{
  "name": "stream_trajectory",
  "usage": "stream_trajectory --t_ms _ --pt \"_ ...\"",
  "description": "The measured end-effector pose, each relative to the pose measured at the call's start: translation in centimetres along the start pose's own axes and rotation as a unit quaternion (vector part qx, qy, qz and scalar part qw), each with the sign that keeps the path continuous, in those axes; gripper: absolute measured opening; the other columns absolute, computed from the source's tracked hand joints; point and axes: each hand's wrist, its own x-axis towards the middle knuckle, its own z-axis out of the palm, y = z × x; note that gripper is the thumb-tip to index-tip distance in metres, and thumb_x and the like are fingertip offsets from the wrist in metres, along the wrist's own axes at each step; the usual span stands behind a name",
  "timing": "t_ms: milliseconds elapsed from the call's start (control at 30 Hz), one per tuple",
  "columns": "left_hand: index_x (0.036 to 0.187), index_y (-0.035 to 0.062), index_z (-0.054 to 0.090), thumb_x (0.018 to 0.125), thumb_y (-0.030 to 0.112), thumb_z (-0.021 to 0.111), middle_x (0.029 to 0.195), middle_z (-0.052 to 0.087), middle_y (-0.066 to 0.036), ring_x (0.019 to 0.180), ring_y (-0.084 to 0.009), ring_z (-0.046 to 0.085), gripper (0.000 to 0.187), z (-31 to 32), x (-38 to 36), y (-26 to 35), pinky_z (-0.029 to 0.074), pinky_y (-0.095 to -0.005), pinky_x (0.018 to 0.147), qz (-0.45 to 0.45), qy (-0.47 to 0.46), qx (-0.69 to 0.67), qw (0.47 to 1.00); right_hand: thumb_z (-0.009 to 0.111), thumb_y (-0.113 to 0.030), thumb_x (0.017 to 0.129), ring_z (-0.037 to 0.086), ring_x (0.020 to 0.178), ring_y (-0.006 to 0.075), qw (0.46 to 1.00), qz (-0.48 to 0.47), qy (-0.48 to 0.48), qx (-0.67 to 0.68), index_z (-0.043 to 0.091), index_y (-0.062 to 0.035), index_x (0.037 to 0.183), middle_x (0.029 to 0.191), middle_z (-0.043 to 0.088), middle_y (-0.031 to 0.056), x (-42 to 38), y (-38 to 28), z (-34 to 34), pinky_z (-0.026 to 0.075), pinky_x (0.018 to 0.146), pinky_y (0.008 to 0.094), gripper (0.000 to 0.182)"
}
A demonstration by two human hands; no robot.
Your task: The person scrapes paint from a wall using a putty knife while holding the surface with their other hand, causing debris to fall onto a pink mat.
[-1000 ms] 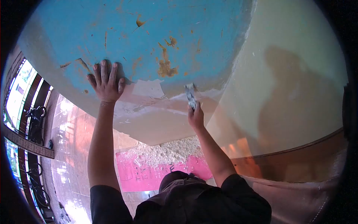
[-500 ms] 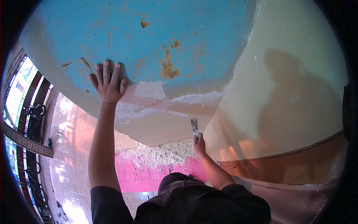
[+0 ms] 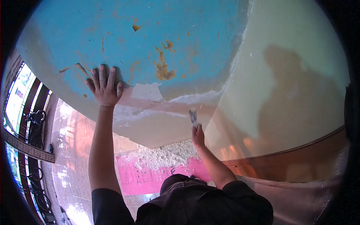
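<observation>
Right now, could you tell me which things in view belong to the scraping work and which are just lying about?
In use:
- scraper, gripped by the right hand
- blue painted wall, with the left hand flat on it
- pink sheet carrying the white debris

Just there:
- bicycles by the railing
- tiled floor

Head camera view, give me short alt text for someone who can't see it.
A person's right hand holds a scraper against a wall's bare lower part, while the left hand presses flat on chipped blue paint. Below lie white debris on a pink sheet and tiled floor.
</observation>
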Motion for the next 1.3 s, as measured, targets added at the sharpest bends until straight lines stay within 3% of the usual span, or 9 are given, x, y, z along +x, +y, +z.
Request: stream_trajectory --t_ms 167,367,467,567,633,767,1067,1167,1300 --pt "0.138 0.0198 0.049 0.094 0.054 0.034 0.149 0.035 -0.016 0.140 -0.0409 0.025 0.058 0.3 -0.2 -0.2 0.007 -0.0631 0.110 0.010 0.014 0.003 1.000 0.048 -0.028 0.096 0.059 0.096 0.0445 0.999 0.020 -0.019 -0.036 0.045 -0.0014 0.119 0.102 0.059 0.0276 -3.5 3.5 0.4 0.047 0.080 0.0494 0.035" --pt "0.139 0.0200 0.047 0.094 0.053 0.034 0.150 0.034 -0.015 0.140 -0.0404 0.024 0.057 0.0 0.2 0.0 0.007 -0.0623 0.111 0.006 0.004 0.004 1.000 0.051 -0.027 0.096 0.059 0.084 0.0443 0.984 -0.162 0.078 0.009 0.050 -0.0030 0.110 0.093 0.061 0.0238 7.4 -11.2 -1.5 0.046 0.071 0.0490 0.028" --pt "0.140 0.0204 0.046 0.094 0.052 0.036 0.150 0.033 -0.015 0.141 -0.0403 0.024 0.057 0.1 0.0 0.0 0.007 -0.0621 0.111 0.010 0.011 0.001 1.000 0.050 -0.026 0.096 0.059 0.084 0.0437 0.988 -0.136 0.051 0.042 0.049 -0.0027 0.113 0.093 0.060 0.0239 7.5 -15.4 -3.5 0.046 0.070 0.0490 0.029" --pt "0.140 0.0208 0.046 0.094 0.052 0.036 0.150 0.033 -0.015 0.140 -0.0407 0.024 0.056 0.2 0.0 0.0 0.007 -0.0622 0.111 0.002 0.006 -0.001 1.000 0.049 -0.026 0.097 0.060 0.087 0.0423 0.979 -0.169 0.088 0.071 0.049 -0.0027 0.115 0.095 0.061 0.0240 6.1 -10.4 -2.1 0.046 0.071 0.0486 0.030" --pt "0.140 0.0211 0.047 0.094 0.052 0.036 0.150 0.034 -0.015 0.141 -0.0407 0.024 0.056 0.2 -0.1 -0.1 0.007 -0.0622 0.111 0.004 0.008 0.000 1.000 0.046 -0.027 0.097 0.060 0.093 0.0418 0.998 0.000 0.035 0.052 0.048 -0.0026 0.115 0.098 0.062 0.0239 3.1 -5.3 -1.5 0.046 0.075 0.0488 0.030" --pt "0.139 0.0205 0.048 0.094 0.052 0.035 0.150 0.035 -0.015 0.140 -0.0408 0.025 0.057 0.3 0.0 -0.1 0.007 -0.0623 0.111 0.005 0.016 -0.005 1.000 0.044 -0.031 0.098 0.059 0.096 0.0434 0.997 0.067 0.031 0.011 0.045 -0.0028 0.116 0.102 0.060 0.0257 -3.3 4.5 -0.4 0.045 0.080 0.0481 0.034" --pt "0.138 0.0191 0.048 0.094 0.054 0.032 0.150 0.034 -0.015 0.140 -0.0403 0.024 0.059 0.5 0.3 -0.2 0.007 -0.0625 0.111 0.013 0.019 0.007 1.000 0.048 -0.030 0.097 0.062 0.083 0.0424 0.992 -0.045 0.108 0.044 0.048 -0.0045 0.113 0.087 0.062 0.0246 8.2 -9.3 -4.7 0.046 0.067 0.0485 0.030" --pt "0.140 0.0260 0.046 0.095 0.052 0.033 0.151 0.034 -0.010 0.142 -0.0364 0.023 0.054 0.2 -0.2 0.2 0.004 -0.0610 0.112 -0.010 0.014 -0.013 1.000 0.046 -0.032 0.098 0.060 0.080 0.0447 0.990 -0.064 0.106 0.067 0.049 -0.0039 0.109 0.084 0.060 0.0244 8.0 -10.4 -6.4 0.045 0.066 0.0487 0.030" --pt "0.140 0.0266 0.046 0.094 0.053 0.033 0.150 0.035 -0.010 0.142 -0.0362 0.023 0.055 0.5 0.2 0.2 0.003 -0.0608 0.112 -0.010 0.028 -0.019 0.999 0.045 -0.033 0.098 0.059 0.085 0.0456 0.994 0.003 0.108 0.025 0.049 -0.0041 0.113 0.087 0.061 0.0236 5.2 -2.1 -4.2 0.045 0.073 0.0493 0.033"
